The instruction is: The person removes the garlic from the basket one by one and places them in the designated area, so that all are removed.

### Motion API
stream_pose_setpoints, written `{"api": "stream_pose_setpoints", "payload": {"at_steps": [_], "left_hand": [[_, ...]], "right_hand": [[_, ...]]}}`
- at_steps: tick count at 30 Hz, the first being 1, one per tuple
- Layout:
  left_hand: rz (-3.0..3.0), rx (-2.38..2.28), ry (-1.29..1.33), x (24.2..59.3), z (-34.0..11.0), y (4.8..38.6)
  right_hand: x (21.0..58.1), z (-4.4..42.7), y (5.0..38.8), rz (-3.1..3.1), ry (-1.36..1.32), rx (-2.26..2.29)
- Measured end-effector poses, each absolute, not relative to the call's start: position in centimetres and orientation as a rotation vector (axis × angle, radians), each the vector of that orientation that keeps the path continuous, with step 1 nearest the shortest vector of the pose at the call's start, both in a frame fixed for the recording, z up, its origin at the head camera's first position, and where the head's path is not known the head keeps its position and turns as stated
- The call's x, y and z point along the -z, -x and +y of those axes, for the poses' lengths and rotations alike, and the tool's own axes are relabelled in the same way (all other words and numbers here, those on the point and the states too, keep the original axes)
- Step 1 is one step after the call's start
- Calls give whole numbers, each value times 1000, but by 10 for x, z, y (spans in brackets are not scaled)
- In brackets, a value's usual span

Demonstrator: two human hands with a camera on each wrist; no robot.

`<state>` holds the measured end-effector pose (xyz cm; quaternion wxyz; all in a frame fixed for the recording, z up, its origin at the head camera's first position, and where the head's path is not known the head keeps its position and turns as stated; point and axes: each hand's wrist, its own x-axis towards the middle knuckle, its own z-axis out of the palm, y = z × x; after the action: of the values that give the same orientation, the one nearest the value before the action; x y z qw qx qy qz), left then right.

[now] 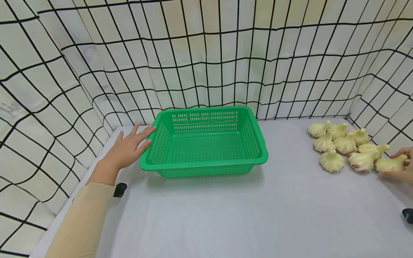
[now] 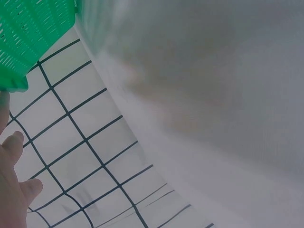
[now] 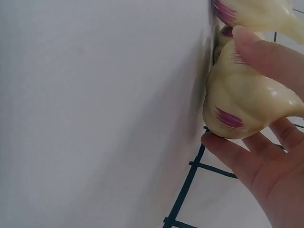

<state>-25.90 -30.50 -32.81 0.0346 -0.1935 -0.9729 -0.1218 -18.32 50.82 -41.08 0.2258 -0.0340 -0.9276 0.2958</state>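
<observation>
A green plastic basket [image 1: 206, 165] stands on the white table, with nothing inside it. My left hand [image 1: 127, 148] touches its left rim with spread, fairly straight fingers; the left wrist view shows part of that hand [image 2: 13, 175] below the basket's edge [image 2: 16, 83]. At the far right, my right hand [image 1: 403, 166] grips a garlic bulb [image 1: 389, 164] between thumb and fingers. Close up in the right wrist view, this pale bulb [image 3: 242, 90] has purple streaks and appears to rest against the table. Several other garlic bulbs [image 1: 345, 144] lie clustered just left of it.
Black wire grid panels [image 1: 222, 59] backed with white cloth rise behind the table [image 1: 206, 218] and along both sides. The right hand is close to the right panel. A black strap piece [image 1: 120, 190] shows at the left wrist, another [image 1: 408, 215] at the right edge.
</observation>
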Motion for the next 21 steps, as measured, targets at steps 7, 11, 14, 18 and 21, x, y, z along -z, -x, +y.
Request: {"api": "stream_pose_setpoints", "payload": {"at_steps": [7,11,14,18,21], "left_hand": [[-2992,365,607,327,-304,260],[-3000,355,606,327,-303,260],[-3004,354,605,327,-303,260],[-2999,366,607,327,-303,260],[-2992,368,606,328,-304,259]], "right_hand": [[411,505,182,-2560,90,-784],[415,508,187,-2550,86,-772],[416,509,187,-2539,75,-805],[410,502,183,-2545,74,-804],[410,499,183,-2519,46,-827]]}}
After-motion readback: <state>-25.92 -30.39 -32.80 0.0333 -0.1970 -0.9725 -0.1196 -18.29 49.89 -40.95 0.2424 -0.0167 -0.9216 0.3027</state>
